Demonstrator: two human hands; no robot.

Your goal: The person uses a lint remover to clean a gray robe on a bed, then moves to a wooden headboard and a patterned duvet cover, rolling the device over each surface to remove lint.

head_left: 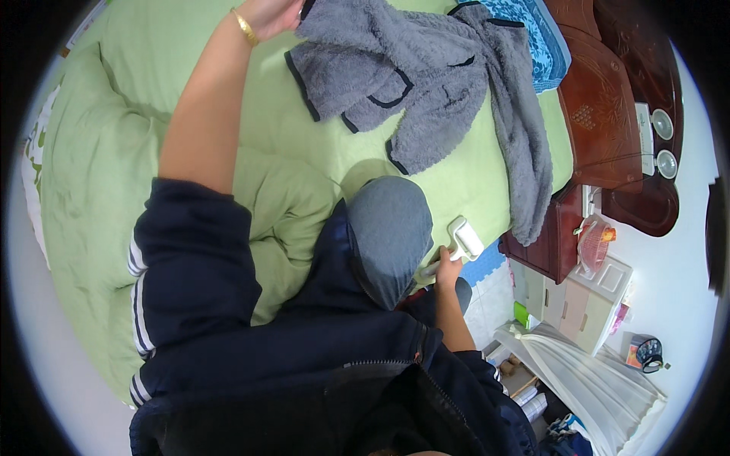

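A grey fluffy fleece jacket (449,83) with black trim lies spread on the bed, one long sleeve hanging toward its right edge. At the upper edge of the view, my left hand (270,15) pinches the jacket's black-trimmed edge; its fingers are partly cut off by the frame. My right hand (447,266) is wrapped round the handle of a white lint roller (466,239). The roller's head points up, beside my knee and apart from the jacket.
The bed has a light green sheet (304,140) and a bunched green quilt (99,175) at the left. A blue patterned pillow (551,45) rests against the brown wooden headboard (601,114). To the right are a dark red nightstand (544,232), white drawers (582,308) and a pale curtain (585,372).
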